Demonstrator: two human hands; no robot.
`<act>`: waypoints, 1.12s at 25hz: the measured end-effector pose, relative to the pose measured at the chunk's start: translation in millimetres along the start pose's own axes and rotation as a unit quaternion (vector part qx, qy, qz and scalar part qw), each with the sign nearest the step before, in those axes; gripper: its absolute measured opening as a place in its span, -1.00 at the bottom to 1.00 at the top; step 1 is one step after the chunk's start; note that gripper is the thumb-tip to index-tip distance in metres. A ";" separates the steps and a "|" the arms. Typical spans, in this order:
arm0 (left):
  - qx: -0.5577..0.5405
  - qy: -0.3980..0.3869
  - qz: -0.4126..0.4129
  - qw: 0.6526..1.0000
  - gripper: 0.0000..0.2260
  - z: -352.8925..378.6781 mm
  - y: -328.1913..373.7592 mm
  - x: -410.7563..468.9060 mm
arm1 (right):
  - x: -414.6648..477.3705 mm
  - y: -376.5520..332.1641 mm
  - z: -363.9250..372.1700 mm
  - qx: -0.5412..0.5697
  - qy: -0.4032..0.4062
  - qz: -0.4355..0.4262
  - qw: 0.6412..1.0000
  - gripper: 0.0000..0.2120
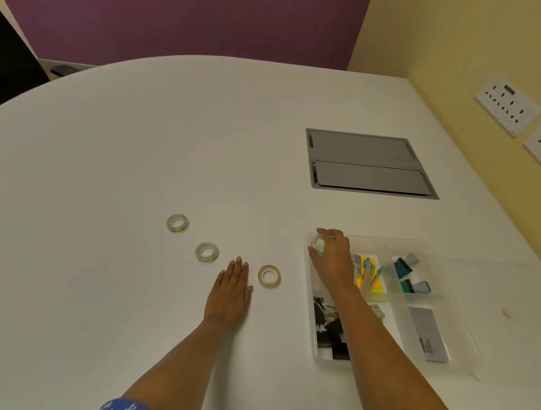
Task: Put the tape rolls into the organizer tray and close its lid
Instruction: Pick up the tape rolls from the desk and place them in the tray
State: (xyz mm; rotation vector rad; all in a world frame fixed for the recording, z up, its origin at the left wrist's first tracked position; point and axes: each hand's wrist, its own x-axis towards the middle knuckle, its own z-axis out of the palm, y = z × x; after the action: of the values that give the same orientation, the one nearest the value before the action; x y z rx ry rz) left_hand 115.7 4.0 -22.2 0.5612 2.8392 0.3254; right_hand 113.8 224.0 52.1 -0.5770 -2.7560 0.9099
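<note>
Three clear tape rolls lie flat on the white table (137, 170): one (177, 223) farthest left, one (207, 252) in the middle, one (269, 277) nearest the tray. My left hand (229, 293) rests flat, palm down, between the middle and nearest rolls, touching neither. My right hand (332, 257) holds a fourth tape roll (318, 242) over the far left compartment of the clear organizer tray (444, 258). The tray's clear lid (511, 311) lies open to the right, hard to make out.
The tray holds black binder clips (327, 330), coloured clips and sticky notes (371, 276), teal items (408, 272) and a grey box (428, 336). A grey cable hatch (368, 162) is set in the table behind. A yellow wall with sockets (506, 107) stands at right.
</note>
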 end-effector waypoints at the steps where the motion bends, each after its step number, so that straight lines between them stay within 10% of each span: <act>1: -0.003 0.003 -0.003 1.000 -0.51 1.7 1.3 -3.4 | -4.1 5.4 -0.1 -0.008 -0.003 0.004 1.000 -0.58; 11: -0.044 0.049 -0.015 0.998 -0.51 17.5 -5.6 -21.7 | -4.4 20.4 12.9 -0.062 -0.102 0.051 0.992 -0.55; 28: -0.055 0.094 -0.021 0.994 -0.50 25.2 -8.7 -21.8 | -5.4 22.2 16.0 0.013 -0.051 0.087 0.995 -0.61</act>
State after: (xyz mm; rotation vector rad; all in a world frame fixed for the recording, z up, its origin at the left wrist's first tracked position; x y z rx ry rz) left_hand 138.9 -8.1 -44.5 0.4694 2.9840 0.5499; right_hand 120.8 229.6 25.7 -0.7991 -2.8145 1.0377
